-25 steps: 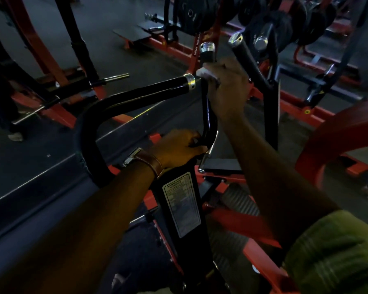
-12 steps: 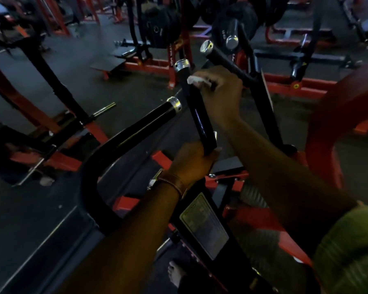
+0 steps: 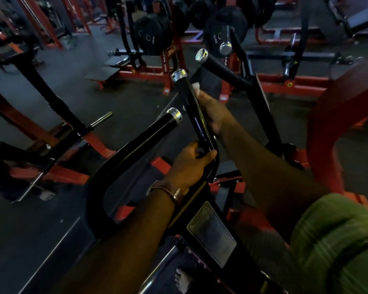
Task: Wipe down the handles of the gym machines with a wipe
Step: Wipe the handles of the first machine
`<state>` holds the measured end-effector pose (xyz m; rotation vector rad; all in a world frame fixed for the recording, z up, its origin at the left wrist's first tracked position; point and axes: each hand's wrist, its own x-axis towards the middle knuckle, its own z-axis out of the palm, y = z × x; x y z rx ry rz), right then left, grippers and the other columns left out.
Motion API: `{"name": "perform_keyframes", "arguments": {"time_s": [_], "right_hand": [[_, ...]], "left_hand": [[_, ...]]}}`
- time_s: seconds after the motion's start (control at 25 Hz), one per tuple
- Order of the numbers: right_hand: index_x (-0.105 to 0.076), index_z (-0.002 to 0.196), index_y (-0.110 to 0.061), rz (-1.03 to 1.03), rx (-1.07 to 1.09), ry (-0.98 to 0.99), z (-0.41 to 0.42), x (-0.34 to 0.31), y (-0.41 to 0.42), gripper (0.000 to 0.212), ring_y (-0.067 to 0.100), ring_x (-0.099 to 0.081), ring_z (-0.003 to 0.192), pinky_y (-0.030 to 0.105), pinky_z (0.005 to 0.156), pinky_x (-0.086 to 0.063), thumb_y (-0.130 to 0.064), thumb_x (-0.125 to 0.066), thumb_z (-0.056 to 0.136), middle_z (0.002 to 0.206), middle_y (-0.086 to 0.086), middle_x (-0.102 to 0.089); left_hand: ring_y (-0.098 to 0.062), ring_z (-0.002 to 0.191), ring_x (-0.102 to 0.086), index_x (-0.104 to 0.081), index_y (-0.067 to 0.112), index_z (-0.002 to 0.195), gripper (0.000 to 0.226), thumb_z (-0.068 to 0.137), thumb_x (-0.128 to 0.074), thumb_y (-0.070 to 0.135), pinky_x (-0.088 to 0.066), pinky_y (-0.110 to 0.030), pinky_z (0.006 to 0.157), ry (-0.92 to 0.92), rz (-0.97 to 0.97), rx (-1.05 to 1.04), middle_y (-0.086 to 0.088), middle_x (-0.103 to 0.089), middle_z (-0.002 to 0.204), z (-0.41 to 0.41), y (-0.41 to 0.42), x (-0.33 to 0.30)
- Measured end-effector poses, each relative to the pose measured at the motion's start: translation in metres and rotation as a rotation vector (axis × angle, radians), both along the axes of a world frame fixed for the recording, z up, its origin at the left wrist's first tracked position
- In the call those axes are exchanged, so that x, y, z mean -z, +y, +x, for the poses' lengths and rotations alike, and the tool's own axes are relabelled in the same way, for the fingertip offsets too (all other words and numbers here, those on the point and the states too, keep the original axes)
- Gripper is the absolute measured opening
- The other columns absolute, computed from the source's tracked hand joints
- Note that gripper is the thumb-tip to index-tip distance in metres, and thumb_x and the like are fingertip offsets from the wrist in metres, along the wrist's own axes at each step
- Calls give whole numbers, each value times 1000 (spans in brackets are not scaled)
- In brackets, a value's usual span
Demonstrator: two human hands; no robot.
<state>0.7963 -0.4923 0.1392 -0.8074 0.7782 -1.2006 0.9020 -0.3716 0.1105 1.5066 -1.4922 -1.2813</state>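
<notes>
Right hand (image 3: 212, 112) wiping the upright handle (image 3: 191, 107), left hand (image 3: 191, 164) steadying its base.

Right fingers are curling around the handle mid-shaft, pressing a white wipe (image 3: 197, 88) that is peeking out at 12 o'clock of the knuckles. Left fingers are gripping the bend below, at 6 o'clock. Three chrome-capped handles are showing: this one, a second (image 3: 155, 132) at 8 o'clock, a third (image 3: 219, 67) at 1 o'clock. Weight plates (image 3: 225, 28) are standing beyond; a label (image 3: 211, 233) is sitting on the frame below.

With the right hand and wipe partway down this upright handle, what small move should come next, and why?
Probably slide the right hand with the wipe further down the handle toward the bend. The left hand grips that bend, steadying it, and the stretch between both hands looks unwiped.
</notes>
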Motion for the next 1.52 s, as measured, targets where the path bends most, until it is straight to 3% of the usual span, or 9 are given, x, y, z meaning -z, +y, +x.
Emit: {"name": "perform_keyframes", "arguments": {"time_s": [0.2,0.4,0.6,0.68,0.84,1.04,1.16,1.32,1.52], "right_hand": [[-63,102,-13,72,-130,-12,-10,23,32,26,14,-71,69,22,61,-56,-32,-46,104,76,6,-74],[-66,116,7,-179,181,38,8,-27,-5,30,31,-71,74,36,69,-59,-15,-65,96,94,30,-70],[-76,100,-1,-661,511,553,-13,11,28,15,28,-72,88,45,82,-58,-6,-74,86,94,12,-75],[-78,95,-5,-736,590,568,-7,3,23,12,23,-73,88,48,83,-58,-6,-77,84,92,8,-76],[-79,93,-8,-944,709,747,13,-33,7,12,3,-63,84,12,78,-47,-6,-79,81,91,5,-72],[-71,72,-3,-989,581,1040,-3,17,57,15,9,-49,71,15,62,-37,-9,-78,84,78,5,-54],[-65,74,0,-900,478,1016,3,-5,46,19,5,-51,73,10,64,-36,-12,-76,84,78,4,-53],[-76,88,-6,-1199,533,1259,17,-52,6,10,17,-58,84,10,73,-35,-13,-71,83,88,7,-65],[-74,91,-5,-1342,451,1414,-20,6,57,12,26,-59,88,22,76,-42,-5,-64,84,94,9,-65]], "left_hand": [[-11,99,-68,-62,26,123,28,95,-65,28,-53,-28,85,-18,-52,27,5,-70,110,0,-4,2],[-18,104,-69,-61,30,124,30,95,-66,26,-56,-45,95,76,4,32,0,-69,116,1,-1,3],[-13,103,-68,-57,31,132,37,96,-64,26,-56,-38,93,28,-33,40,4,-69,119,3,-3,4],[-12,100,-68,-58,30,130,34,97,-63,25,-56,-33,89,18,-48,49,4,-70,115,2,0,0],[-18,99,-71,-62,22,126,29,97,-64,19,-59,-37,88,92,-30,23,-3,-72,112,3,3,-3],[-17,89,-70,-67,17,120,27,93,-69,19,-55,-33,82,14,-81,20,-4,-75,105,3,2,0],[-19,92,-71,-67,23,122,29,93,-68,29,-57,-38,87,-62,-103,16,-3,-74,104,4,1,0],[-19,92,-72,-62,28,131,38,93,-68,30,-57,-41,89,-62,-93,16,-5,-74,104,4,2,1],[-18,97,-69,-63,21,128,35,95,-65,33,-55,-36,90,-173,-138,39,-5,-73,109,3,1,-3]]}}
